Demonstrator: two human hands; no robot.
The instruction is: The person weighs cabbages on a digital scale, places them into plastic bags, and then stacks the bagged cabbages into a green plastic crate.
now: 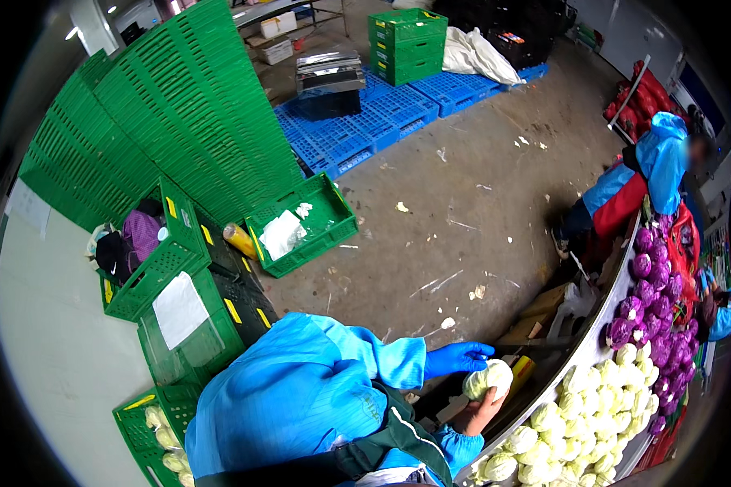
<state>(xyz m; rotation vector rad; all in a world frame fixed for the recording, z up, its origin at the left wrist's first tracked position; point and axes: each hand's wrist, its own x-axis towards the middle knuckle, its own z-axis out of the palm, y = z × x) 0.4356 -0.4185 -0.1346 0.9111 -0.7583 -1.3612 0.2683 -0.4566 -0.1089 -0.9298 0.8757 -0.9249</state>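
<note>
My left hand (461,357), in a blue glove, reaches over a pale green cabbage (486,377) with its fingers stretched out; whether they touch it is unclear. My bare right hand (477,412) grips that cabbage from below. Just to the right, a pile of pale cabbages (576,406) lies on a long pale table (570,357), with a heap of purple cabbages (659,296) farther along it. Yellow and dark objects lie below the table edge, too shadowed to make out fully.
Green crates (294,235), some holding bags, paper or cabbages, stand left. Blue pallets (406,109) carry more crates and a white sack. Co-workers in blue (659,166) are at the right, by red sacks (642,97). Scraps litter the concrete floor (430,195).
</note>
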